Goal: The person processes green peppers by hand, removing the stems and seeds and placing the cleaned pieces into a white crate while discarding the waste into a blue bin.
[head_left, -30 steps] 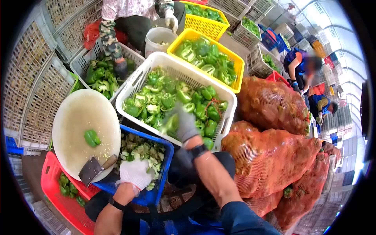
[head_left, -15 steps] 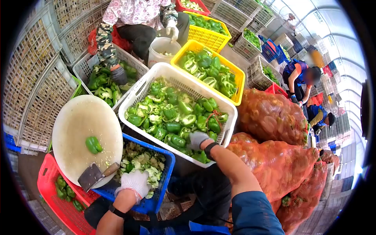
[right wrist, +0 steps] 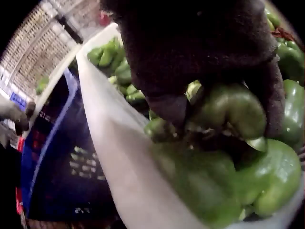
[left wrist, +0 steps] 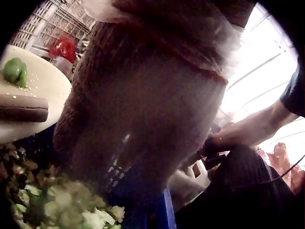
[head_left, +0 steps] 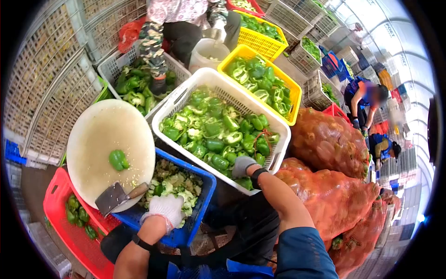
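The left hand [head_left: 163, 209], gloved, has kept its place on the near edge of the blue crate [head_left: 205, 194] of scraps, just beside the handle of the cleaver [head_left: 114, 197]. Its wrist view is filled by the glove, so whether those fingers hold anything cannot be told. The cleaver lies flat on the round board [head_left: 100, 132], apart from the one pepper half [head_left: 119, 159] there, and neither has shifted.

The change is farther out. A second ago the right hand [head_left: 241, 165] was a blur raised over the white basket [head_left: 218, 78]; it has since dropped into the near corner and now has its fingers curled round a pepper [right wrist: 228, 112], thumb pressed to its side. So the pick-up looks made, though the pepper still sits low among the others, not lifted clear.

Beyond, the yellow basket [head_left: 291, 90] and net sacks [head_left: 325, 139] stand as before.
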Demonstrator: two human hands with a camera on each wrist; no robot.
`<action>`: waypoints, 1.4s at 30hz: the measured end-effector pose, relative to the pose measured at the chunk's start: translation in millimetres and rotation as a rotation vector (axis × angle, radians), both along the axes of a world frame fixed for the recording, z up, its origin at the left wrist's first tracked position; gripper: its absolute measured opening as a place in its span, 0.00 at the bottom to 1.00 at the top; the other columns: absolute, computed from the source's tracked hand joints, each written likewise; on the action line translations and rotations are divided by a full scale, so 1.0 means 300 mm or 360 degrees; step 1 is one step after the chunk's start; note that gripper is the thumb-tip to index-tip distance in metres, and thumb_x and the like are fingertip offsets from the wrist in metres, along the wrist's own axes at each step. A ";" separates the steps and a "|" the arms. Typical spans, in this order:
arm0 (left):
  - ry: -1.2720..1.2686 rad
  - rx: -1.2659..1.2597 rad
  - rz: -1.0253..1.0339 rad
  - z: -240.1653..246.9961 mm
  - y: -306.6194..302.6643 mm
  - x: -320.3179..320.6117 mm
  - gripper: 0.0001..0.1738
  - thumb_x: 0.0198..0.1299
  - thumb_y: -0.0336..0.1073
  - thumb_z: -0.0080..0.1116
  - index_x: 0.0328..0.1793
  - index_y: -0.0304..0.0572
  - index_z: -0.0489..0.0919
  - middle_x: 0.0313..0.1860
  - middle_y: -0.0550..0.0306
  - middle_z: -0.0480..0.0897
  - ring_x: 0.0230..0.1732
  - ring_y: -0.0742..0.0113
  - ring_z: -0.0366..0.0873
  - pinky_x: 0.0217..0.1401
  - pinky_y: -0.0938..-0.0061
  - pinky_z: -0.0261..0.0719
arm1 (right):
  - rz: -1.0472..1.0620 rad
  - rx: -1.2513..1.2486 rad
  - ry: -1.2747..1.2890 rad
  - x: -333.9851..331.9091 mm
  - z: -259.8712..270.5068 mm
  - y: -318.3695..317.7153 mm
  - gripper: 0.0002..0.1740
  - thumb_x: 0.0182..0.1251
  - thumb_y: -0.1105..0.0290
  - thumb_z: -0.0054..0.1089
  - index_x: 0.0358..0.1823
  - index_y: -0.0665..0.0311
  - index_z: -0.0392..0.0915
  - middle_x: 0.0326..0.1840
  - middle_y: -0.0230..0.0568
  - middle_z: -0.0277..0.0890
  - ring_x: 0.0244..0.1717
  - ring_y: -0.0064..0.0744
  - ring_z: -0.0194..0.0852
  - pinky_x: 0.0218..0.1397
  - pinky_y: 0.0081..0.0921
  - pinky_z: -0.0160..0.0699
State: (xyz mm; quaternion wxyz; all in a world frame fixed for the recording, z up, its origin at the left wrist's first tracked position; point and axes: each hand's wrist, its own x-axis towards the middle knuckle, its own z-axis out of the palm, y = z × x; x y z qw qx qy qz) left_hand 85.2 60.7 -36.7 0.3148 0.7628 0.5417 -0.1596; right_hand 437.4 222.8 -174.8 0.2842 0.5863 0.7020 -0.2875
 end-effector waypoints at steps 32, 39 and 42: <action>-0.1120 0.0599 0.0917 0.004 0.017 -0.031 0.18 0.53 0.29 0.70 0.51 0.32 0.86 0.44 0.36 0.89 0.46 0.35 0.89 0.52 0.53 0.86 | -0.1333 -0.0345 0.2522 -0.727 0.344 -0.340 0.33 0.92 0.50 0.55 0.80 0.72 0.74 0.65 0.47 0.86 0.65 0.32 0.84 0.73 0.32 0.81; -0.0723 0.0474 0.1033 -0.018 -0.004 0.025 0.16 0.54 0.35 0.75 0.45 0.35 0.86 0.42 0.35 0.89 0.45 0.35 0.90 0.49 0.51 0.87 | -0.1491 -0.0189 0.2317 -0.700 0.278 -0.362 0.24 0.83 0.58 0.68 0.68 0.71 0.87 0.55 0.38 0.91 0.54 0.24 0.86 0.61 0.25 0.84; -0.0678 0.0665 0.0898 -0.042 -0.022 0.024 0.13 0.58 0.37 0.73 0.44 0.39 0.86 0.43 0.37 0.89 0.48 0.35 0.89 0.53 0.50 0.87 | -0.1724 0.0242 0.2167 -0.680 0.205 -0.313 0.18 0.81 0.59 0.71 0.53 0.70 0.92 0.45 0.37 0.92 0.46 0.28 0.88 0.53 0.28 0.87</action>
